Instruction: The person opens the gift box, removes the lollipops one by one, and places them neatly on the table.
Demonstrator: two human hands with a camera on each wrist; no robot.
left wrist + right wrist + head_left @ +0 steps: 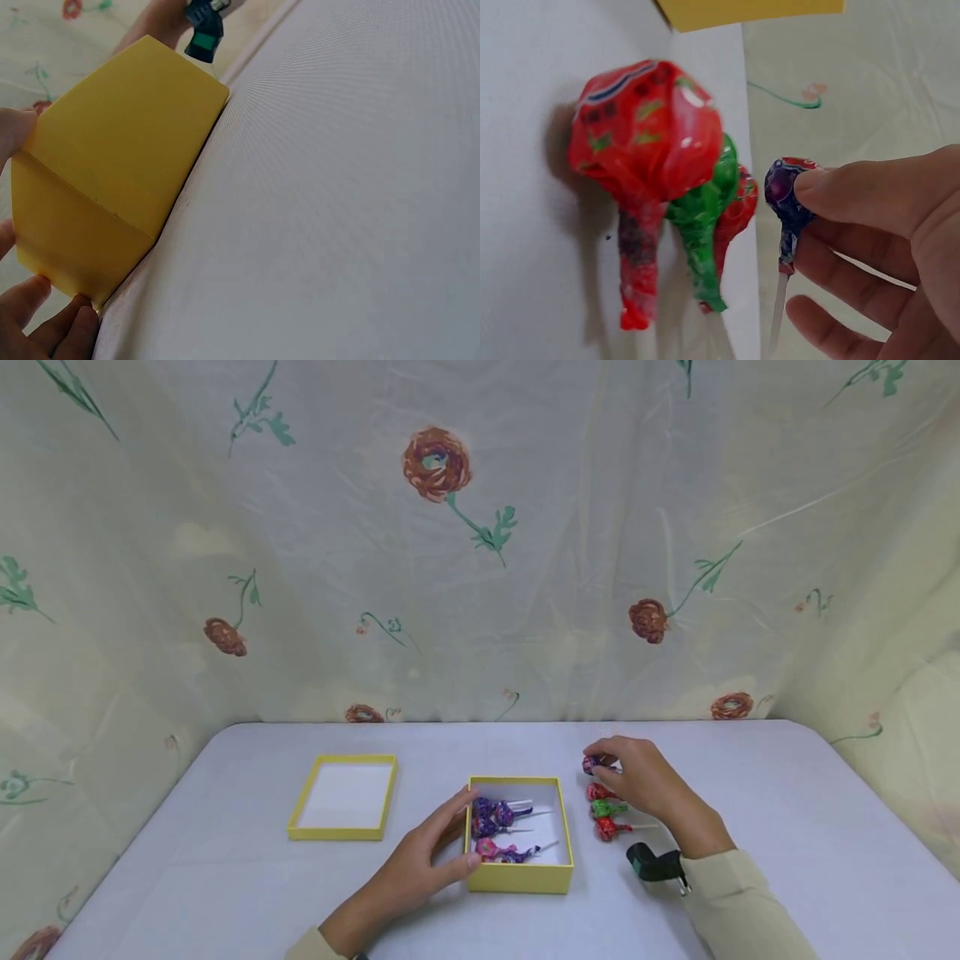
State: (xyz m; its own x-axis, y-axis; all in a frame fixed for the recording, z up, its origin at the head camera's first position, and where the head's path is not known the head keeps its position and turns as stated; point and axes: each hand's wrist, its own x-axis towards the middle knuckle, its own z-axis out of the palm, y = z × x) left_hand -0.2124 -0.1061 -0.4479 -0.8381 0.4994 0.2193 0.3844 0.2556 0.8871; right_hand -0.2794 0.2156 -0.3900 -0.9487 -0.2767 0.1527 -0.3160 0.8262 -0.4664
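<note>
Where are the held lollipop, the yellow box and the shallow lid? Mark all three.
Held lollipop (781, 189): right wrist view, on its dark wrapper.
Yellow box (520, 881): head view, on its front wall.
Shallow lid (343, 797): head view, on its bare white inside.

The left hand (422, 858) grips wide; the right hand (639, 778) pinches.

Pale floral cloth (570, 568) hangs from 9 through 12 to 3 o'clock; large red-brown bloom (437, 463) near 12. White round-cornered table (217, 885) at 6. Soft light.
</note>
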